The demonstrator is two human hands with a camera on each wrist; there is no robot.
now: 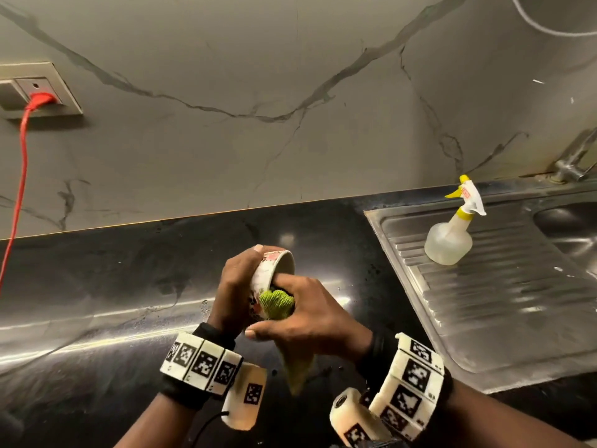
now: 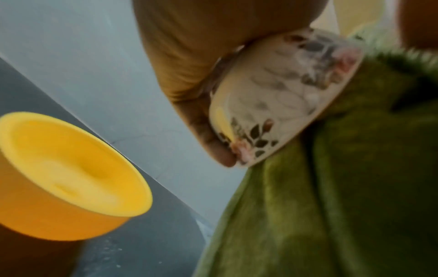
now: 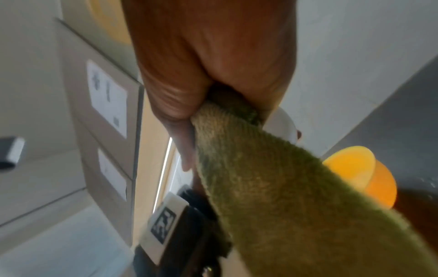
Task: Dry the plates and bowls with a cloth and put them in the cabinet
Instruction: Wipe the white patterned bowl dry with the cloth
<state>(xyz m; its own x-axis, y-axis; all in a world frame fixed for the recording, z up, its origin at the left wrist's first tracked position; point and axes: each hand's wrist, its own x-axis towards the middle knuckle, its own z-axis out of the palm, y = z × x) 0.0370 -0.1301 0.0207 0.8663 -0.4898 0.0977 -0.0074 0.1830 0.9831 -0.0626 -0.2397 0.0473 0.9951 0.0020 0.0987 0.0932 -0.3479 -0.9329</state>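
A small white bowl (image 1: 271,273) with a flower print is held tilted above the black counter, its mouth facing right. My left hand (image 1: 234,282) grips its outer wall, and the bowl (image 2: 282,97) shows close up in the left wrist view. My right hand (image 1: 303,312) holds a green cloth (image 1: 277,303) bunched inside the bowl, fingers pushed into the mouth. The cloth's tail (image 1: 295,367) hangs below the hand. In the right wrist view the cloth (image 3: 272,187) runs out of the closed fist. A yellow bowl (image 2: 68,176) stands on the counter, unseen from the head.
A steel sink drainboard (image 1: 504,295) lies at the right with a clear spray bottle (image 1: 450,231) on it and a tap (image 1: 575,163) behind. A red cable (image 1: 19,176) hangs from a wall socket (image 1: 42,92) at the left. The black counter (image 1: 113,286) is wet and shiny.
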